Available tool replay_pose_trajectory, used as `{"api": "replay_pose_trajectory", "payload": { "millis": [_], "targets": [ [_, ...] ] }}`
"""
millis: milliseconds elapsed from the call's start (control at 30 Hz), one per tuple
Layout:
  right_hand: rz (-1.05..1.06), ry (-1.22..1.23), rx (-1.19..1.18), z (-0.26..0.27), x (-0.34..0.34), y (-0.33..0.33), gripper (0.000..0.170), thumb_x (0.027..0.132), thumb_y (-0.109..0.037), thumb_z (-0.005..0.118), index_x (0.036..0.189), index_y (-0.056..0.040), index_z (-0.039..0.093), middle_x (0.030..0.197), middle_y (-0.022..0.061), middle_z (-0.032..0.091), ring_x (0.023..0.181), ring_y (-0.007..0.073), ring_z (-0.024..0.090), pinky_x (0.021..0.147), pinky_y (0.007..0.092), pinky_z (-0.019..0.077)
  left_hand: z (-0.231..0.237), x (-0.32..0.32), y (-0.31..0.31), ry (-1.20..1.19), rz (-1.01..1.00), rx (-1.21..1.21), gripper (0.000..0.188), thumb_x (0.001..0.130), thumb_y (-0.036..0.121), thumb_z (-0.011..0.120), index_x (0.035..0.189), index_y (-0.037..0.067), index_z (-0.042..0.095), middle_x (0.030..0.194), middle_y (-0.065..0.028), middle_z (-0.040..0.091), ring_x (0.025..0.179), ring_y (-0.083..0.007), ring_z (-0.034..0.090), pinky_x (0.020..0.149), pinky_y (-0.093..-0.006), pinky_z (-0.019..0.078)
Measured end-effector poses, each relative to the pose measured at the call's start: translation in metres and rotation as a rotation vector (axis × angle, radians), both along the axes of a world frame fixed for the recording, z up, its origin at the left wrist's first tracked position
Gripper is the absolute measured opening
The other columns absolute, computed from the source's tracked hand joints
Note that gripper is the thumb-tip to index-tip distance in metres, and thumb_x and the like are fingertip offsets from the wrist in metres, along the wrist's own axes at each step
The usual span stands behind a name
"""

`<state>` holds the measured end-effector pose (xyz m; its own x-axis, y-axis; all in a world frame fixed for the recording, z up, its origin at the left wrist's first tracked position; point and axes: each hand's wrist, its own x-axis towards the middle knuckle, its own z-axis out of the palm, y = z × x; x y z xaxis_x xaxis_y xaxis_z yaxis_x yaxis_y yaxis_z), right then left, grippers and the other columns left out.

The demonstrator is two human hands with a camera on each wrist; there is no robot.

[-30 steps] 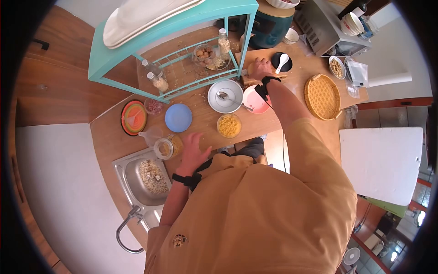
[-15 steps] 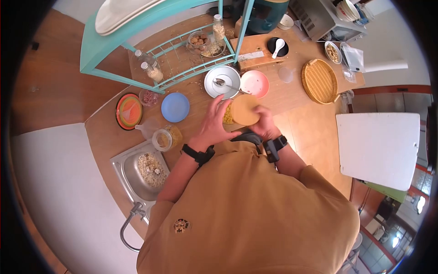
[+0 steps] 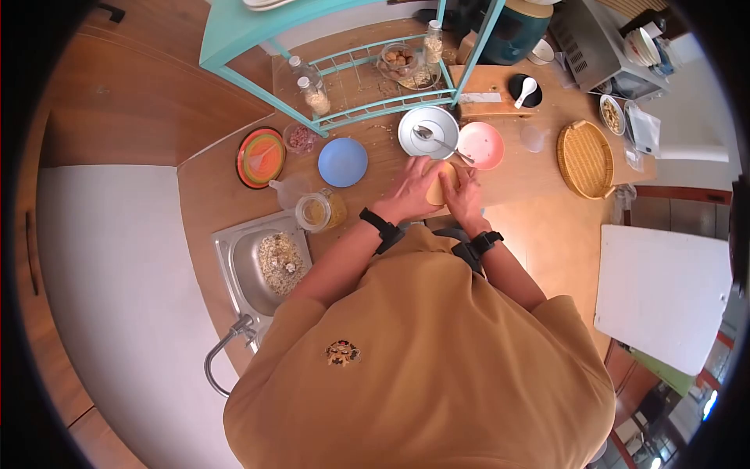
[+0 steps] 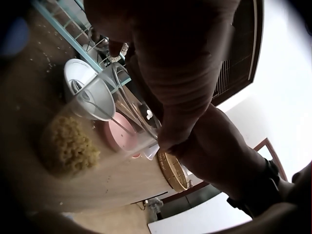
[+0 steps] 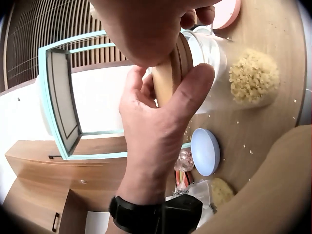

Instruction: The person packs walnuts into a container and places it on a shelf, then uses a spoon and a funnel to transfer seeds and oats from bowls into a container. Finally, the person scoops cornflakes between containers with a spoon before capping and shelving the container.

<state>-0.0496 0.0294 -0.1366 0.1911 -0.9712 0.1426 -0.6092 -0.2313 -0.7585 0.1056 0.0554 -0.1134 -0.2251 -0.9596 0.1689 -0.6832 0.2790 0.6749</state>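
Observation:
Both hands hold a round wooden lid (image 3: 440, 184) (image 5: 165, 80) at the mouth of a clear jar, whose bottom holds yellow pasta (image 4: 69, 147) (image 5: 253, 77). My left hand (image 3: 409, 192) (image 5: 153, 124) grips the lid's edge from the left, thumb along the jar side. From the right, my right hand (image 3: 466, 200) (image 5: 151, 29) has its fingers bent over the lid. In the left wrist view, the left hand (image 4: 170, 73) is dark and close, with the right hand (image 4: 219, 144) beyond it. Whether the lid is fully seated cannot be told.
A white bowl (image 3: 414, 144) with a spoon and a pink bowl (image 3: 482, 146) stand behind the hands. Leftward are a blue plate (image 3: 343, 162), another jar (image 3: 319, 211) and a sink (image 3: 254, 273) holding pale flakes. A teal rack (image 3: 387, 102) stands behind; a wicker basket (image 3: 586, 159) lies right.
The right hand first reached to the back, then brought the wooden lid to the pasta jar. The left hand moved right from beside the other jar, and both hands now hold the lid.

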Motion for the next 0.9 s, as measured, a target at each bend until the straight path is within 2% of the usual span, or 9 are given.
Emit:
{"api": "replay_pose_trajectory", "payload": {
  "millis": [200, 267, 367, 467, 633, 700, 733, 833, 900],
  "targets": [
    [0.026, 0.062, 0.015, -0.013, -0.005, -0.007, 0.036, 0.088, -0.031, 0.059, 0.113, -0.0045, 0.059, 0.099, 0.0223, 0.056, 0.087, 0.0392, 0.058, 0.074, 0.0452, 0.0491, -0.009, 0.003, 0.001, 0.032, -0.038, 0.024, 0.085, 0.061, 0.028, 0.081, 0.131, 0.005, 0.041, 0.128, -0.0226, 0.036, 0.12, -0.0409, 0.036, 0.101, -0.0466, 0.035],
    [0.058, 0.082, 0.125, -0.009, -0.004, -0.006, 0.036, 0.088, -0.031, 0.058, 0.113, -0.0046, 0.057, 0.1, 0.0226, 0.055, 0.088, 0.0401, 0.058, 0.075, 0.0456, 0.0488, -0.001, -0.001, -0.001, 0.022, -0.055, 0.056, 0.086, 0.063, 0.031, 0.081, 0.133, 0.004, 0.038, 0.129, -0.0233, 0.035, 0.121, -0.0411, 0.035, 0.101, -0.0466, 0.0343],
    [0.062, 0.06, 0.117, -0.009, -0.003, -0.005, 0.036, 0.09, -0.03, 0.055, 0.115, -0.0043, 0.053, 0.103, 0.0229, 0.054, 0.087, 0.0417, 0.058, 0.074, 0.0465, 0.0489, 0.015, -0.002, -0.002, -0.284, -0.049, 0.12, 0.091, 0.068, 0.046, 0.072, 0.137, 0.001, 0.033, 0.129, -0.0234, 0.037, 0.119, -0.0393, 0.039, 0.099, -0.0466, 0.0349],
    [0.075, 0.084, 0.091, -0.01, 0.0, -0.003, 0.034, 0.091, -0.028, 0.052, 0.114, -0.0027, 0.052, 0.104, 0.0232, 0.054, 0.086, 0.042, 0.058, 0.073, 0.0471, 0.049, 0.017, -0.006, -0.002, -0.437, -0.045, 0.139, 0.091, 0.069, 0.045, 0.07, 0.137, 0.0, 0.031, 0.128, -0.0235, 0.038, 0.115, -0.0372, 0.042, 0.094, -0.0465, 0.0369],
    [0.075, 0.143, 0.166, -0.009, -0.001, -0.006, 0.03, 0.093, -0.025, 0.047, 0.11, 0.0001, 0.051, 0.106, 0.0238, 0.053, 0.087, 0.0422, 0.056, 0.075, 0.047, 0.0481, 0.016, -0.01, -0.007, -0.465, -0.039, 0.11, 0.089, 0.067, 0.041, 0.07, 0.136, -0.001, 0.031, 0.122, -0.0221, 0.042, 0.109, -0.0354, 0.046, 0.089, -0.0459, 0.0398],
    [0.239, 0.122, -0.021, -0.026, -0.007, -0.009, 0.032, 0.094, -0.024, 0.044, 0.112, 0.0014, 0.051, 0.104, 0.0237, 0.053, 0.088, 0.0426, 0.055, 0.079, 0.0482, 0.0459, 0.017, -0.013, -0.007, -0.469, -0.042, 0.107, 0.088, 0.066, 0.037, 0.071, 0.135, -0.002, 0.033, 0.117, -0.0209, 0.045, 0.106, -0.0353, 0.048, 0.086, -0.0455, 0.042],
    [0.23, 0.121, -0.032, -0.025, -0.01, -0.012, 0.032, 0.094, -0.024, 0.044, 0.112, 0.0014, 0.051, 0.104, 0.0237, 0.053, 0.088, 0.0426, 0.055, 0.079, 0.0482, 0.0459, 0.018, -0.015, -0.011, -0.404, -0.035, 0.194, 0.089, 0.064, 0.034, 0.073, 0.134, -0.002, 0.032, 0.119, -0.0211, 0.043, 0.108, -0.037, 0.046, 0.089, -0.0464, 0.0417],
    [0.24, -0.051, 0.032, -0.021, -0.02, -0.01, 0.035, 0.096, -0.025, 0.039, 0.114, 0.0026, 0.05, 0.106, 0.0236, 0.056, 0.091, 0.0429, 0.055, 0.084, 0.0469, 0.0446, 0.02, -0.016, -0.018, -0.339, -0.047, 0.299, 0.09, 0.062, 0.029, 0.075, 0.134, -0.001, 0.031, 0.121, -0.0212, 0.04, 0.111, -0.0395, 0.043, 0.091, -0.0472, 0.0428],
    [0.109, -0.217, 0.229, -0.016, -0.024, -0.008, 0.04, 0.097, -0.029, 0.037, 0.117, 0.0035, 0.049, 0.108, 0.0245, 0.058, 0.096, 0.0416, 0.056, 0.086, 0.0448, 0.0445, 0.025, -0.012, -0.02, -0.342, -0.057, 0.317, 0.091, 0.06, 0.026, 0.075, 0.134, -0.001, 0.031, 0.121, -0.021, 0.039, 0.111, -0.0401, 0.043, 0.091, -0.047, 0.0442]
  ]
}}
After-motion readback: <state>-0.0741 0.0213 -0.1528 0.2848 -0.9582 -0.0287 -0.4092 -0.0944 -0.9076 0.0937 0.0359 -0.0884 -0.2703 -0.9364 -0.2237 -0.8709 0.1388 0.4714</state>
